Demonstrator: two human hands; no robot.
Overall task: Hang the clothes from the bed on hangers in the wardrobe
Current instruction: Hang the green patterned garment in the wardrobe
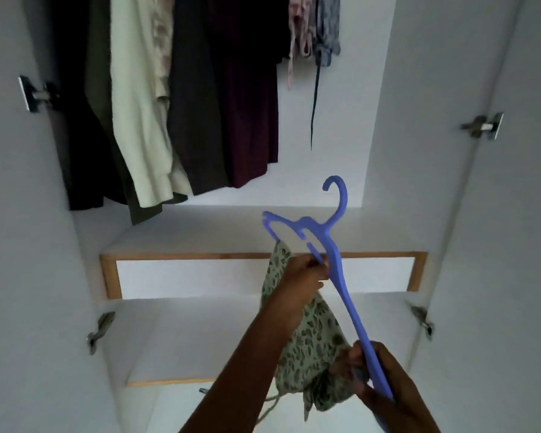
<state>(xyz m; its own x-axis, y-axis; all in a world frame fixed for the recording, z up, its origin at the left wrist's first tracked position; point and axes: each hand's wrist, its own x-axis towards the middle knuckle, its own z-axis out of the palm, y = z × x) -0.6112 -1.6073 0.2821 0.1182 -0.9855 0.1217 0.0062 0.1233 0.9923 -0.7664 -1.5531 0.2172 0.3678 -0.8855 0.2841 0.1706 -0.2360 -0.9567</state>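
The fingers (317, 270) of the left hand (300, 276) pinch the lower bar of a periwinkle-blue plastic hanger (331, 245) together with the top edge of a pale green leaf-print garment (313, 339), while the right hand (378, 373) curls round the hanger's near arm and a bunch of the same cloth. The garment droops between both hands in front of the open white wardrobe (388, 120), below the row of dark and cream clothes (200, 104) already hung. As I judge it, the cloth is only gathered, not threaded, so loosening either pinch could let it slide off, and the hook (338, 189) sits well below the unseen rail.
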